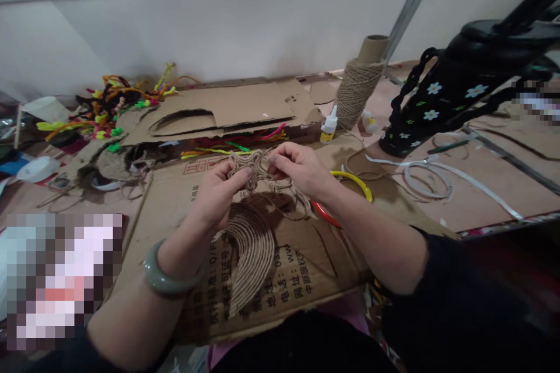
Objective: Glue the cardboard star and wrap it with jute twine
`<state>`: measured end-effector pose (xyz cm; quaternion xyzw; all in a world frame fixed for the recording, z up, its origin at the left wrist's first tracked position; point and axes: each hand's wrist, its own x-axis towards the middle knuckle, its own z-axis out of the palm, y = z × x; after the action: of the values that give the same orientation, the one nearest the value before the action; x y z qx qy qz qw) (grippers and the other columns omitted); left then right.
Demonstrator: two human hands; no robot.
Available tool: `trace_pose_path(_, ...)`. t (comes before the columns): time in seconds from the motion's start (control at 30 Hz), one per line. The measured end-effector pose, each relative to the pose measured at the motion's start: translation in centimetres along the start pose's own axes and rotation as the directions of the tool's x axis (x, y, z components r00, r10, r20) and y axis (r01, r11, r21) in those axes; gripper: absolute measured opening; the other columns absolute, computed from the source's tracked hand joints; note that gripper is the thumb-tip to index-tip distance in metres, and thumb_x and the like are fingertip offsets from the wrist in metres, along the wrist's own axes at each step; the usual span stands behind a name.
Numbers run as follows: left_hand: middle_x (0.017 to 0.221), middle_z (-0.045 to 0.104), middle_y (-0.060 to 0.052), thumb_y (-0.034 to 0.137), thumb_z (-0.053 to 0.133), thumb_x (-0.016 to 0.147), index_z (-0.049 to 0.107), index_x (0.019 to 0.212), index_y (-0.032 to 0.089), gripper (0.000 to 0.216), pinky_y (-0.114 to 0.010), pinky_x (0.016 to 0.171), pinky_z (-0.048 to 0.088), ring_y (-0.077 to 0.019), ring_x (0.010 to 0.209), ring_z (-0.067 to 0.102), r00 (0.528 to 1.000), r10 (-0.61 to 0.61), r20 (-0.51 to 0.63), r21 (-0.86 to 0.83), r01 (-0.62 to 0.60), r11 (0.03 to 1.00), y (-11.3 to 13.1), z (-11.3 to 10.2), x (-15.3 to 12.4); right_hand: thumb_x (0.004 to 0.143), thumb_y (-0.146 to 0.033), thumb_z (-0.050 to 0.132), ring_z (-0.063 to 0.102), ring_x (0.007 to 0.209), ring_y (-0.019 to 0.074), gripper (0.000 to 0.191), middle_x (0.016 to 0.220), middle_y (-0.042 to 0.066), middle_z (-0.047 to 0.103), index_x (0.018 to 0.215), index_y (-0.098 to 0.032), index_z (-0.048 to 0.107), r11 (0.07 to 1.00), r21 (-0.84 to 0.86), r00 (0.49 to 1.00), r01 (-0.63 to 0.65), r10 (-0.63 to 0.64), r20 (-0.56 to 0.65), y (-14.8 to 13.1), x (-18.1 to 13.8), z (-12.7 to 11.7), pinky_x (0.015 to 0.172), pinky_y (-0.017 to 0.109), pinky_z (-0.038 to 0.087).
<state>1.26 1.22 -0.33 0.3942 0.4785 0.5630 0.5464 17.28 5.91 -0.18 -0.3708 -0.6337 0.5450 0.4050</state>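
A looped shape of twine (250,164) is held up between both hands over a printed cardboard sheet (175,210). My left hand (223,189) pinches its left part, thumb on top. At its right side my right hand (300,166) is closed, thumb and forefinger together on the twine. A loose strand of twine (301,201) hangs below the right hand. Under the hands lies a crescent (254,250) of twine rows on the cardboard, its upper end partly hidden by my left hand.
A twine cone (359,90) and a small glue bottle (328,126) stand behind my right hand. A black flowered tumbler (429,93) is at the right, near coiled white strip (426,180). Colourful pipe cleaners (114,99) pile up at the back left beside cut cardboard (245,102).
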Motion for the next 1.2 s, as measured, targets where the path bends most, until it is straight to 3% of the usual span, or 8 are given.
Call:
trace_pose_path(0.1, 0.073, 0.068, -0.001, 0.026, 0.078, 0.060, 0.067, 0.077, 0.014, 0.023, -0.023, 0.062, 0.046, -0.0101, 0.062, 0.057, 1.000, 0.000, -0.019, -0.011, -0.001, 1.000, 0.3, 0.0, 0.2, 0.082, -0.028, 0.054, 0.053, 0.056, 0.0076, 0.016, 0.064, -0.003, 0.057, 0.070, -0.018, 0.051, 0.998, 0.066, 0.997, -0.008, 0.013, -0.077, 0.0, 0.3, -0.3, 0.059, 0.025, 0.048)
trace_pose_path(0.27, 0.080, 0.070, -0.002, 0.026, 0.078, 0.060, 0.066, 0.082, 0.015, 0.027, -0.023, 0.067, 0.048, -0.0112, 0.069, 0.061, 1.000, 0.004, -0.030, -0.057, -0.006, 0.998, 0.4, -0.2, 0.3, 0.080, -0.033, 0.059, 0.053, 0.054, 0.0077, 0.023, 0.059, -0.002, 0.058, 0.064, -0.017, 0.053, 1.000, -0.003, 0.986, 0.015, -0.015, -0.168, 0.5, 1.0, -1.1, 0.057, 0.023, 0.045)
trace_pose_path(0.5, 0.066, 0.066, 0.001, 0.025, 0.082, 0.053, 0.065, 0.072, 0.014, 0.028, -0.018, 0.058, 0.049, -0.0081, 0.058, 0.057, 0.997, 0.038, -0.070, -0.070, -0.043, 0.997, 1.0, 0.0, 0.0, 0.088, -0.044, 0.047, 0.054, 0.051, 0.0067, 0.038, 0.057, -0.001, 0.059, 0.062, -0.016, 0.053, 0.994, 0.108, 0.993, -0.017, 0.030, -0.115, 0.0, 1.3, -1.6, 0.055, 0.022, 0.047)
trace_pose_path(0.77, 0.055, 0.061, 0.003, 0.025, 0.084, 0.047, 0.063, 0.065, 0.014, 0.030, -0.016, 0.048, 0.045, -0.0063, 0.048, 0.052, 0.991, 0.089, -0.101, -0.045, -0.094, 0.995, 1.4, 0.1, 0.0, 0.081, -0.065, 0.042, 0.056, 0.049, 0.0094, 0.058, 0.056, 0.003, 0.061, 0.054, -0.016, 0.054, 0.992, 0.125, 0.998, -0.011, 0.019, -0.061, 0.7, 1.8, -1.7, 0.054, 0.025, 0.050)
trace_pose_path(0.9, 0.058, 0.063, 0.002, 0.025, 0.083, 0.049, 0.063, 0.067, 0.014, 0.029, -0.020, 0.051, 0.047, -0.0084, 0.050, 0.055, 0.994, 0.084, -0.072, -0.038, -0.087, 0.995, 1.4, 0.1, 0.0, 0.080, -0.049, 0.056, 0.055, 0.051, 0.0080, 0.041, 0.056, 0.000, 0.058, 0.056, -0.016, 0.053, 0.996, 0.089, 0.997, 0.025, -0.019, -0.074, 0.9, 2.0, -1.6, 0.055, 0.022, 0.048)
trace_pose_path(1.0, 0.061, 0.066, 0.001, 0.024, 0.082, 0.051, 0.064, 0.070, 0.014, 0.028, -0.022, 0.054, 0.048, -0.0101, 0.053, 0.057, 0.995, 0.074, -0.065, -0.019, -0.075, 0.997, 1.3, 0.0, 0.2, 0.076, -0.028, 0.065, 0.055, 0.056, 0.0071, 0.015, 0.067, -0.002, 0.060, 0.084, -0.017, 0.059, 0.996, 0.063, 0.995, 0.066, -0.061, -0.076, 0.7, 2.1, -1.6, 0.056, 0.021, 0.047)
trace_pose_path(1.07, 0.062, 0.066, 0.001, 0.023, 0.080, 0.054, 0.066, 0.070, 0.014, 0.024, -0.022, 0.056, 0.046, -0.0100, 0.054, 0.057, 0.995, 0.090, -0.037, 0.038, -0.088, 0.995, 1.2, 0.0, 0.3, 0.079, -0.026, 0.061, 0.056, 0.060, 0.0072, 0.019, 0.075, -0.001, 0.062, 0.096, -0.018, 0.057, 0.995, 0.047, 0.995, 0.089, -0.087, -0.047, 0.4, 2.0, -1.5, 0.057, 0.020, 0.046)
trace_pose_path(1.2, 0.064, 0.066, 0.000, 0.024, 0.076, 0.060, 0.069, 0.070, 0.014, 0.016, -0.022, 0.059, 0.043, -0.0108, 0.058, 0.056, 0.986, 0.143, 0.081, 0.257, -0.160, 0.953, 0.8, -0.1, 0.5, 0.081, -0.031, 0.057, 0.055, 0.062, 0.0079, 0.017, 0.074, 0.000, 0.061, 0.088, -0.016, 0.061, 0.992, -0.009, 0.989, 0.128, -0.127, 0.069, 0.2, 1.5, -0.9, 0.059, 0.021, 0.045)
